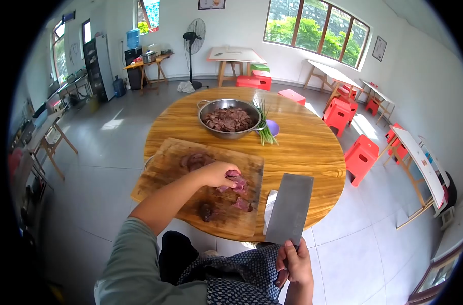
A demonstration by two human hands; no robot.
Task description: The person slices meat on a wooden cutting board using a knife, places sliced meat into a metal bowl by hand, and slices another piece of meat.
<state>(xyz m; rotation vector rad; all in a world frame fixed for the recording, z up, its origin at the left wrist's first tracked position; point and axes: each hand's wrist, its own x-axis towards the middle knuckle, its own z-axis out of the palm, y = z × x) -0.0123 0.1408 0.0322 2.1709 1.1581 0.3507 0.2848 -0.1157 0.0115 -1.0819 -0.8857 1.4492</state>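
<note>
My left hand [220, 174] reaches over the wooden cutting board [165, 178], its fingers closed on pieces of reddish meat [236, 184]. One smaller meat piece [242, 204] lies just nearer to me, and a dark piece [206, 212] is close to the board's near edge. Sliced meat [196, 161] sits behind my left wrist. At the lower right, my right hand [295, 262] is wrapped round the handle of a wide cleaver [290, 208]. The blade points away from me, beside the board, over a white item [270, 206] at the table's edge.
On the round wooden table [313, 152], a steel pan [229, 134] full of cut meat stands at the back, with green onions [266, 133] and a purple bowl [273, 127] to its right. Red stools [361, 158] and white tables [414, 157] stand beyond on the right.
</note>
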